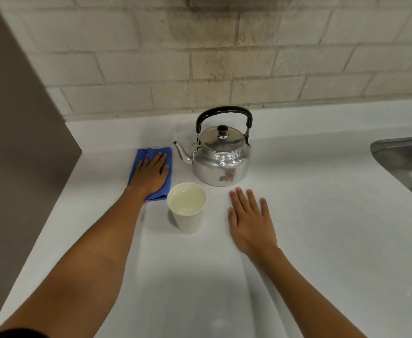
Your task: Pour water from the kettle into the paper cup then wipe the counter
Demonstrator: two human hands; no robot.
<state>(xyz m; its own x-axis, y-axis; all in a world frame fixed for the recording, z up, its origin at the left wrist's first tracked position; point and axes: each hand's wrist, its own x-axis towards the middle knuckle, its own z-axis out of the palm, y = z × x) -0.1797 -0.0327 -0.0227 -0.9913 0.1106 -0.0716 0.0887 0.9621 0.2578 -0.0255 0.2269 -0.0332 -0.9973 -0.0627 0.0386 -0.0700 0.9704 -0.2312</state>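
nearest on the white counter (297,191), the right hand (248,223) lies flat, palm down, fingers spread and pointing to the far side, gripping nothing. just left of it stands the paper cup (187,208), upright, its mouth open upward and water showing inside (pale, partway up the wall). farther and to the left, the left hand (151,173) presses flat on a folded blue cloth (166,189), fingers extended and lying on top rather than curled around it; the cloth's long side runs near to far. farther right of the cloth sits the metal kettle (220,159), upright with its lid on and black handle raised, its spout pointing left toward the cloth, well apart from both hands. a steel sink (405,159) shows at the far right edge, a tiled wall (224,57) behind.
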